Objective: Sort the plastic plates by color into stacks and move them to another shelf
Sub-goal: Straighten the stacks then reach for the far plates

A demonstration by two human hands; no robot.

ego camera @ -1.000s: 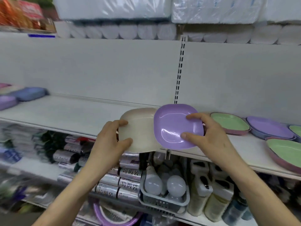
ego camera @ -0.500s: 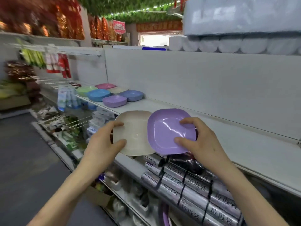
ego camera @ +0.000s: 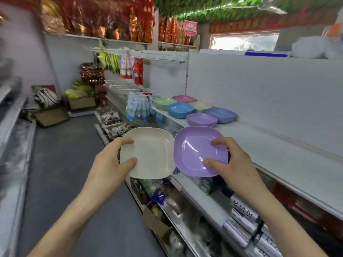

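My left hand (ego camera: 111, 164) grips the left edge of a cream plastic plate (ego camera: 154, 153), thumb on top. My right hand (ego camera: 233, 164) grips the right edge of a purple plate (ego camera: 194, 151), whose rim overlaps the cream one a little. Both plates are held in the air beside the white shelf (ego camera: 278, 151). Farther along that shelf sit sorted stacks: purple (ego camera: 202, 120), dark blue (ego camera: 221, 114), light blue (ego camera: 180, 110), cream (ego camera: 201, 105), green (ego camera: 163, 103) and pink (ego camera: 183, 98).
The long white shelf runs from the stacks toward me on the right. Lower shelves hold packaged goods and silver rolls (ego camera: 248, 227). A grey aisle floor (ego camera: 61, 164) lies on the left, with boxes and bags at its far end. Hanging packets (ego camera: 137, 108) sit beside the stacks.
The view has swung left along the aisle, and the sorted stacks now lie ahead and closer. Both hands still carry their plates side by side.
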